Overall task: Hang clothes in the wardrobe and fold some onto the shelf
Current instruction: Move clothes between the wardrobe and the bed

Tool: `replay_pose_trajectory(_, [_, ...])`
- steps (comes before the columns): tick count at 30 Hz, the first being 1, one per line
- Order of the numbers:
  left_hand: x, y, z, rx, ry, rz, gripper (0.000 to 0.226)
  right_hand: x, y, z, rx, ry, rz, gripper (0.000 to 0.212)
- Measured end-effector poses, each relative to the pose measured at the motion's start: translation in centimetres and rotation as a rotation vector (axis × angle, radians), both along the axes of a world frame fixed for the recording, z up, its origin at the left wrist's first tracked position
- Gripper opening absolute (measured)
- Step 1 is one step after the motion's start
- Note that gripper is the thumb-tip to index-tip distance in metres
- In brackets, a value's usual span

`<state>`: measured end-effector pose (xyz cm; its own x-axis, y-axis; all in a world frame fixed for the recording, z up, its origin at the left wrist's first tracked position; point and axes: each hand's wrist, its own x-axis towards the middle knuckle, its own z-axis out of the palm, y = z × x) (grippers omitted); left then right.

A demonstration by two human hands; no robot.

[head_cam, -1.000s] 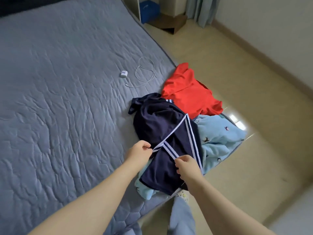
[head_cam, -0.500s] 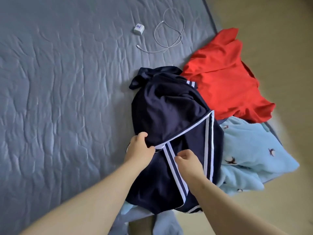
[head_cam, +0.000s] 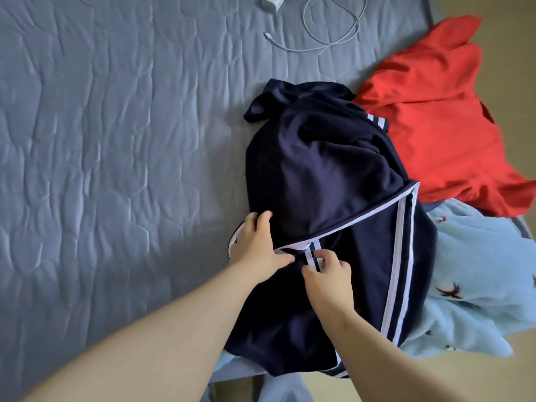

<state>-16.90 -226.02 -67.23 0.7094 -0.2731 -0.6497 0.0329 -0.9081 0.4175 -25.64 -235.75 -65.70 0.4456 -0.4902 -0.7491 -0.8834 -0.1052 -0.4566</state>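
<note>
A grey quilted mattress (head_cam: 116,140) runs left of and beyond both hands, with the navy striped garment (head_cam: 319,169) crumpled under them, a red garment (head_cam: 435,126) beyond the right hand (head_cam: 327,274) and a pale blue garment (head_cam: 478,285) at its right. The left hand (head_cam: 255,250) grips the navy hem, while the right pinches its white stripes close beside. A white cable (head_cam: 293,49) lies far beyond.

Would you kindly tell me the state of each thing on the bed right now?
navy garment, rumpled, partly folded over, atop blue fleece.
red garment, spread loose, unfolded.
blue fleece, crumpled, overhanging the bed edge.
cable, loosely looped, one end free.
left hand, on navy garment's edge, grip unclear.
right hand, pinching its striped trim.
</note>
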Motion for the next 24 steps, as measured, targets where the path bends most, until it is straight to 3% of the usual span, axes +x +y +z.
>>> replay_pose_trajectory(1, [0.2,-0.3,-0.2,0.019,-0.011,-0.026,0.078,0.3,0.1,-0.1,0.004,-0.004,-0.004,0.039])
replay_pose_trajectory(5, [0.7,-0.9,-0.8,-0.064,-0.125,0.207,0.017,0.4,0.1,-0.7,-0.014,-0.021,-0.010,0.038])
replay_pose_trajectory(9, [0.3,1.5,-0.2,-0.279,-0.025,0.400,0.014,-0.5,0.5,-0.4,-0.032,-0.048,-0.023,0.040])
replay_pose_trajectory(11, [0.2,3.3,0.8,-0.361,0.034,0.522,0.012,-0.4,1.2,0.2,-0.046,-0.095,-0.002,0.051])
replay_pose_trajectory(15, [0.3,7.0,3.6,-0.605,0.305,0.857,0.017,0.8,3.5,1.7,-0.053,-0.332,0.164,0.078])
replay_pose_trajectory(17, [0.3,9.1,5.1,-0.683,0.420,0.940,0.018,1.8,5.2,2.5,-0.080,-0.390,0.262,0.082])
replay_pose_trajectory(24, [0.9,17.0,9.2,-0.801,0.601,1.123,0.024,4.3,11.3,5.1,-0.196,-0.215,0.571,0.030])
